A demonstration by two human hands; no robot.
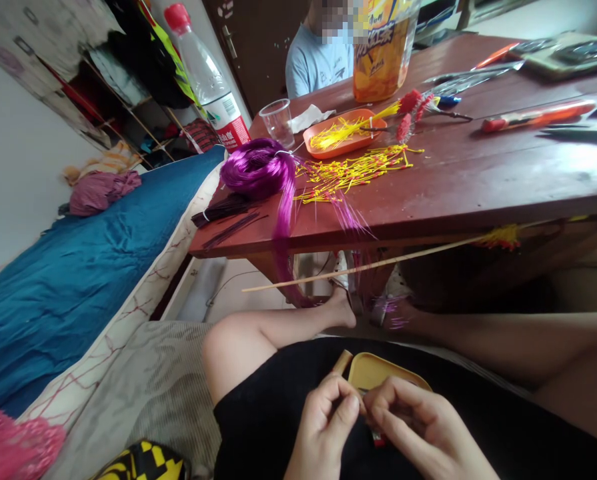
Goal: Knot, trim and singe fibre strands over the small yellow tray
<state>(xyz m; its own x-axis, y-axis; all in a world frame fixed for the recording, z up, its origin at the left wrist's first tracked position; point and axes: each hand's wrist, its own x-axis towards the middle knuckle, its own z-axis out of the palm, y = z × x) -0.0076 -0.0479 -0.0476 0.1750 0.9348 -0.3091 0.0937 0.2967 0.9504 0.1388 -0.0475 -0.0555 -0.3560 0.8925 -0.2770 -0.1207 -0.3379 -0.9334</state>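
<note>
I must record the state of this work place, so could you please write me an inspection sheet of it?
Surface: red-brown wooden table, crowded with craft material.
Job's things: yellow tray on the lap; thin stick with a yellow tuft runs across below the table edge.
Clutter: purple thread bundle, loose yellow stamens, orange tray, plastic cup, bottle.
Grippers: left hand and right hand meet fingertip to fingertip above the lap; what they pinch is hidden.
Cables: nothing seen.
Surroundings: blue bed cover at the left; another person sits behind the table.
</note>
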